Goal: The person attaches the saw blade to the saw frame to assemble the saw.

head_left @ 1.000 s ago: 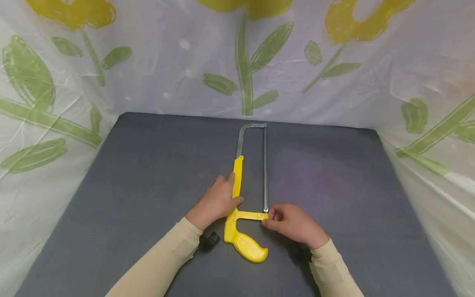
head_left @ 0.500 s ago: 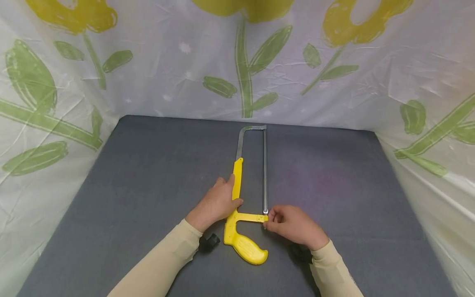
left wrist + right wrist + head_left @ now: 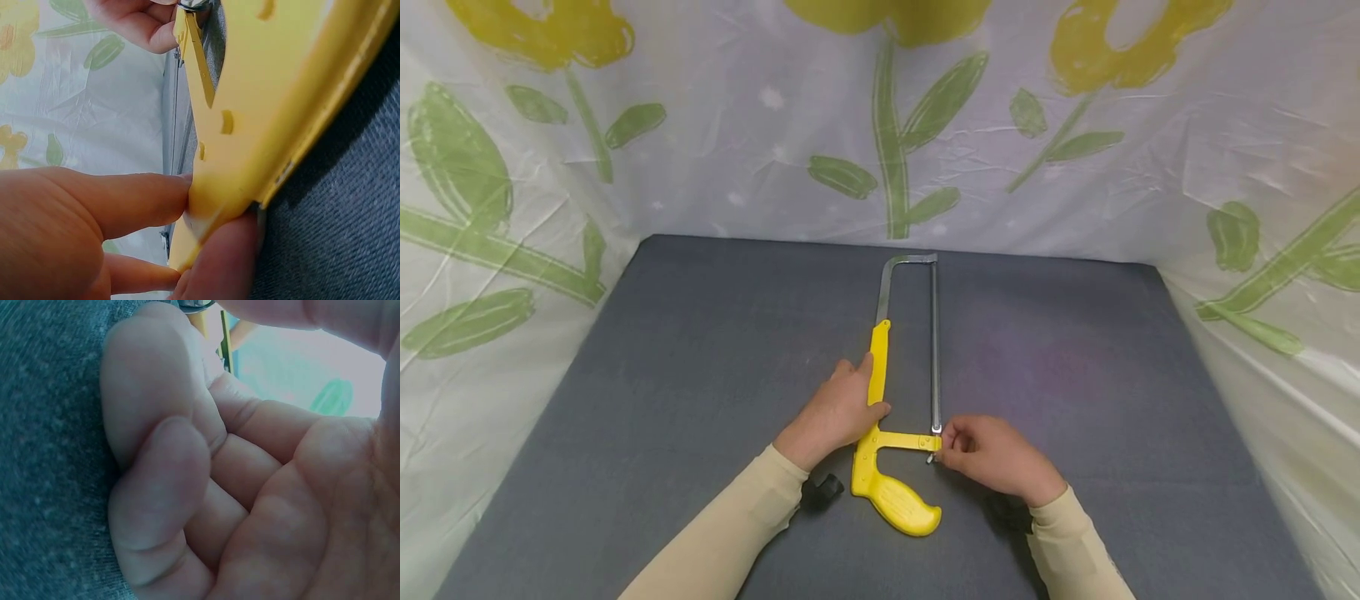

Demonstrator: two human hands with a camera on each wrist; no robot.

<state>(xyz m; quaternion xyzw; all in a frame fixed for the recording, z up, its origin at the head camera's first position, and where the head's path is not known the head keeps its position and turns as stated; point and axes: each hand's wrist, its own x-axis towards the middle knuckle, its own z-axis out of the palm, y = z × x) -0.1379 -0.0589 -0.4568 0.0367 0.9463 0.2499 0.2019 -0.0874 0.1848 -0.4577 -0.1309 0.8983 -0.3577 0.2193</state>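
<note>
A hacksaw with a yellow frame (image 3: pixel 879 358) lies flat on the dark table, its pistol-shaped handle (image 3: pixel 906 504) toward me. Its silver blade bar (image 3: pixel 936 342) runs along the right side, away from me. My left hand (image 3: pixel 837 406) grips the frame above the handle, thumb on one side and fingers on the other, as the left wrist view also shows. At the end of the yellow crosspiece (image 3: pixel 906 439), my right hand (image 3: pixel 992 454) pinches a small silver wing nut (image 3: pixel 931 457) between thumb and index finger. The other right fingers curl into the palm (image 3: pixel 281 544).
The dark grey cloth-covered table (image 3: pixel 700 325) spreads out on both sides of the saw. A white curtain (image 3: pixel 737 108) printed with yellow flowers hangs behind it and along both sides. Black wrist straps (image 3: pixel 822 492) sit beneath the sleeves.
My right thumb and fingertips have shifted slightly at the crosspiece's end, and the silver wing nut now shows beside them. The left hand and the hacksaw stay put.
</note>
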